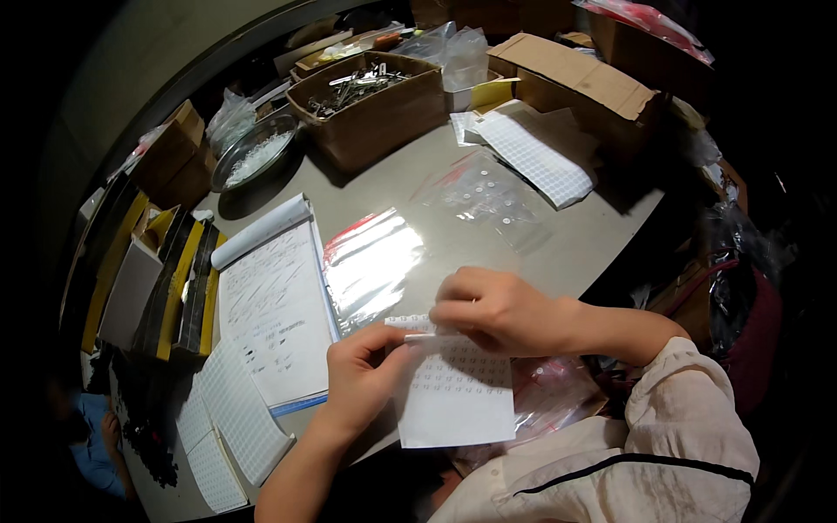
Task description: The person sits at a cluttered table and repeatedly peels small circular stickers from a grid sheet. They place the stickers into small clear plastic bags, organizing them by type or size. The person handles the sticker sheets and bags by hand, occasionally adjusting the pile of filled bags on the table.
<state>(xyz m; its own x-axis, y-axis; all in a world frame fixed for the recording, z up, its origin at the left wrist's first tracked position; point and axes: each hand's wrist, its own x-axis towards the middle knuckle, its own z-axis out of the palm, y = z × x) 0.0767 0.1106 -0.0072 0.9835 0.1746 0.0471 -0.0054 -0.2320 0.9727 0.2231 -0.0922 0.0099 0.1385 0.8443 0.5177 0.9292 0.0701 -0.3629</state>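
Observation:
A white sheet of small printed stickers (455, 414) in even rows is held over the near table edge, its upper part bent back. My left hand (366, 373) is closed on the sheet's upper left side, thumb on top. My right hand (499, 307) is at the sheet's upper edge, its fingers pinched together; whatever is between the fingertips is hidden. Beneath the right forearm lie clear plastic bags (558, 397) near my lap. Just beyond my hands rests a shiny clear bag (377, 266) with a red edge.
A clipboard pad with handwriting (275, 301) lies left, beside gridded label sheets (235, 410). Farther back are clear bags with small round pieces (484, 196), more label sheets (540, 157), a box of metal parts (375, 118), a bowl (257, 157). Another person's arm (112, 436) shows lower left.

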